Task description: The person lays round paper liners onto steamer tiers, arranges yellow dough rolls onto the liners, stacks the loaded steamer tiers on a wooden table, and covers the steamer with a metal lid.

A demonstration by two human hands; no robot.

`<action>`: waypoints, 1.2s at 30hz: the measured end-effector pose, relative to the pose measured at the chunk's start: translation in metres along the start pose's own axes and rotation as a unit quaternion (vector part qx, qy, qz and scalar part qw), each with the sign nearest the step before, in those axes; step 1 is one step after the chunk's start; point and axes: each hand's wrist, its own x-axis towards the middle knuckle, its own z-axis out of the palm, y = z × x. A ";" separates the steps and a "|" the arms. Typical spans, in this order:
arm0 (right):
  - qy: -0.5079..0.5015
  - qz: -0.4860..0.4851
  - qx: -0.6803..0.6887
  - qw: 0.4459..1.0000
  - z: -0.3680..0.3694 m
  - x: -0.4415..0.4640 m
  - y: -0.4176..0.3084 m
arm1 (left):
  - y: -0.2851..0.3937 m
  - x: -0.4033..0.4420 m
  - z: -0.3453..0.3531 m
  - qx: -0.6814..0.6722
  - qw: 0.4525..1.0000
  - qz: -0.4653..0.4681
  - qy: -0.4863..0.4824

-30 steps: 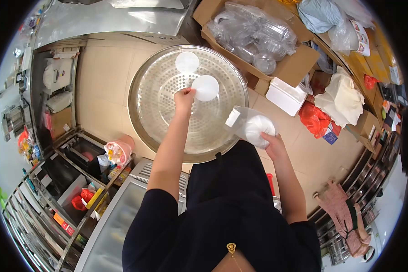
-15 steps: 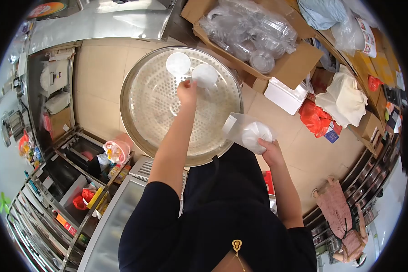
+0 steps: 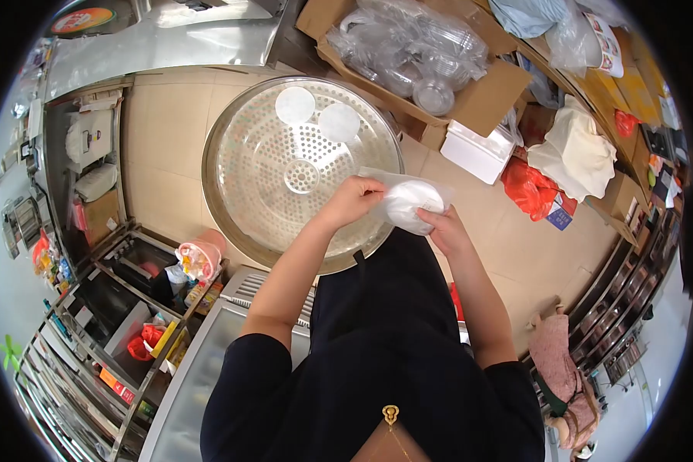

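A large round steel steamer tray [image 3: 231, 223] with a perforated bottom is in front of me. Two white round paper liners [image 3: 295, 105] lie flat at its far side, close together. Over the tray's near right edge, my right hand [image 3: 445, 231] grips a clear plastic bag [image 3: 371, 175] with a stack of white paper rounds [image 3: 414, 199] inside. At the bag's left end is my left hand [image 3: 352, 202], its thumb and fingers pinched at the plastic of the mouth. Whether a paper round is between those fingertips is hidden.
A cardboard box [image 3: 489, 100] of clear plastic containers stands beyond the tray, with a white box [image 3: 477, 150] and red bag [image 3: 527, 189] nearby. A pink bin [image 3: 202, 254] and rack are left. Another person [image 3: 558, 362] is at far right.
My left hand has come back from the paper rounds on the tray to the mouth of the bag. My right hand has brought the bag slightly left and up.
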 end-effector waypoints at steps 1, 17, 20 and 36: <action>-0.007 0.003 -0.003 1.000 0.000 -0.001 0.000 | -0.008 0.000 0.002 -0.004 1.000 0.002 -0.017; 0.082 0.041 -0.032 0.995 -0.029 -0.001 0.027 | -0.045 -0.020 0.017 -0.019 0.968 -0.057 0.244; 0.105 0.039 -0.017 0.994 -0.052 -0.008 0.025 | -0.076 -0.009 0.003 -0.045 0.946 -0.104 0.305; 0.109 0.037 -0.020 0.993 -0.094 -0.027 0.034 | -0.141 0.053 0.012 0.066 0.886 -0.090 0.451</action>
